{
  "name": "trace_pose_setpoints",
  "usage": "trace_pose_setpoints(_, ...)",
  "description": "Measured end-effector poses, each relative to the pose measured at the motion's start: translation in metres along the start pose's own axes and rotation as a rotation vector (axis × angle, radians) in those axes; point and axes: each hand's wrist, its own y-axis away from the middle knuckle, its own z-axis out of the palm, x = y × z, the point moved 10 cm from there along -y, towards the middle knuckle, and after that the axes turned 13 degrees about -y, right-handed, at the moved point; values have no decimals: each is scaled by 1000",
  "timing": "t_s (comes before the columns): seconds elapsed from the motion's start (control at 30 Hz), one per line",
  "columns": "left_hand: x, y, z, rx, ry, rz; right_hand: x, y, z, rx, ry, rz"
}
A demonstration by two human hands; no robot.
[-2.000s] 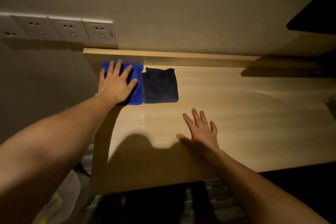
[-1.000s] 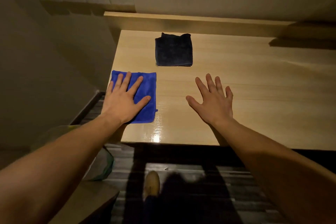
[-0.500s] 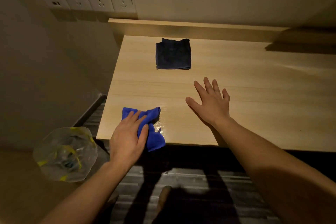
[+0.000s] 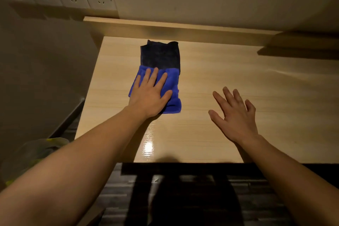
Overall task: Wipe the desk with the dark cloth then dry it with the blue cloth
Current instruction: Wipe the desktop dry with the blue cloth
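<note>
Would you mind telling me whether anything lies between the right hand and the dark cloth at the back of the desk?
Nothing visible blocks it. Bare desk lies between the right hand, open with spread fingers, and the dark cloth. The blue cloth, pressed flat under the left hand, overlaps the dark cloth's near edge, but its far part is exposed.

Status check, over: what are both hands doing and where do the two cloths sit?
Left hand flat on blue cloth, open. Right hand open, empty, over the desk. Blue cloth's far edge meets dark cloth. Nothing else in the way.
</note>
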Motion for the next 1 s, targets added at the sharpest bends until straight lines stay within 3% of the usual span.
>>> trace_pose_setpoints(0.27, 7, 17, 8, 23, -79, -35, 1, -2, 2, 14, -4, 6)
trace_pose_setpoints(1.0, 67, 165, 26, 22, 22, -98, -2, -2, -2, -26, -34, -5)
